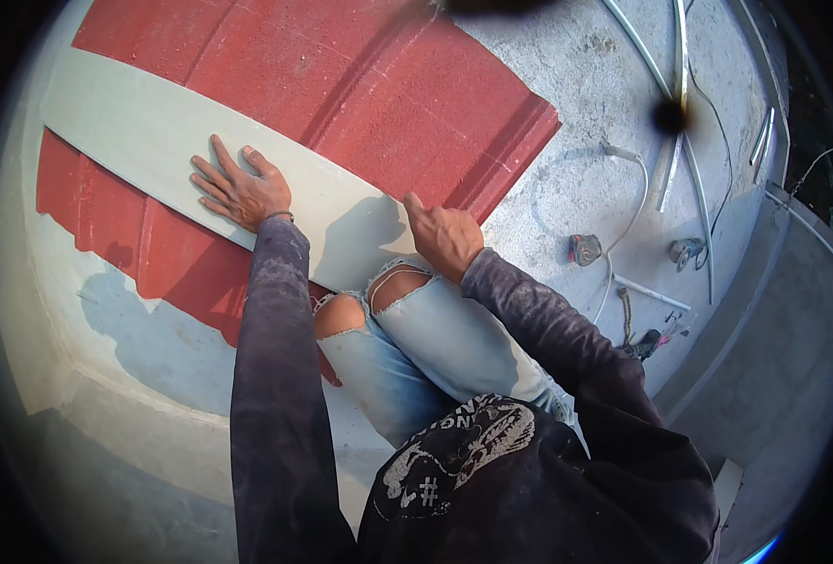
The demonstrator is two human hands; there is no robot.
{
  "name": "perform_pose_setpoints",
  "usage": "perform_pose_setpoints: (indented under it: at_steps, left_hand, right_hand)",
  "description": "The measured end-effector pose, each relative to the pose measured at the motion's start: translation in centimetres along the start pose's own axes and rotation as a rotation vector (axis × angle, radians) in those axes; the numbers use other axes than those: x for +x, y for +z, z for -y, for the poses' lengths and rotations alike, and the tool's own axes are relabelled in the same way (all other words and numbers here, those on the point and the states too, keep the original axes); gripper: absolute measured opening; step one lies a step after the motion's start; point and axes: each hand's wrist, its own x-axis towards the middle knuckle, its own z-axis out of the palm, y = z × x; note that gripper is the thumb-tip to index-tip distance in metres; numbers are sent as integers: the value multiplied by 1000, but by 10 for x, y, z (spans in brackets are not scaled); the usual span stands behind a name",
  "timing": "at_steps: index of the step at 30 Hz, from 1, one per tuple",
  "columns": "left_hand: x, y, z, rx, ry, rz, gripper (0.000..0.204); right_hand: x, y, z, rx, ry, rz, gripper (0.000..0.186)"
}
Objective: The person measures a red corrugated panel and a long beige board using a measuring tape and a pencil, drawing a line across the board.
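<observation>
A long pale grey-green board (pixel 318 193) lies slantwise across a red ribbed sheet (pixel 285 66), its near end by my knees. Palm down on the board rests my left hand (pixel 245 191), fingers spread. My right hand (pixel 443 235) is closed at the board's upper edge, near its right end. Its curled fingers are mostly hidden under the back of the hand, so what they grip does not show. The red sheet reaches out on both sides of the board, with a ragged lower-left edge.
On the concrete floor (pixel 576 122) to the right lie long pale strips (pixel 698 202), a looped hose or cable (pixel 637 211), a grinder-like tool (pixel 585 249) and another small tool (pixel 686 251). A low ledge (pixel 200 437) curves along the lower left.
</observation>
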Motion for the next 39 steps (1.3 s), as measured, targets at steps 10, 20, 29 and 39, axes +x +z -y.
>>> perform_pose_setpoints:
  at_steps: [10, 20, 29, 39]
  left_hand:
    - [-1, -3, 6, -6, -3, 13, 57]
    - [1, -1, 7, -17, -9, -24, 57]
    - [-1, 3, 10, -21, 5, -50, 56]
    - [4, 0, 13, -3, 7, -91, 55]
  right_hand:
    - [-55, -7, -13, 20, 50, 90, 14]
    - [-131, 4, -60, 18, 213, 257, 22]
    - [-155, 26, -91, -1, 243, 232, 22]
    - [-39, 8, -27, 121, -11, -125, 22]
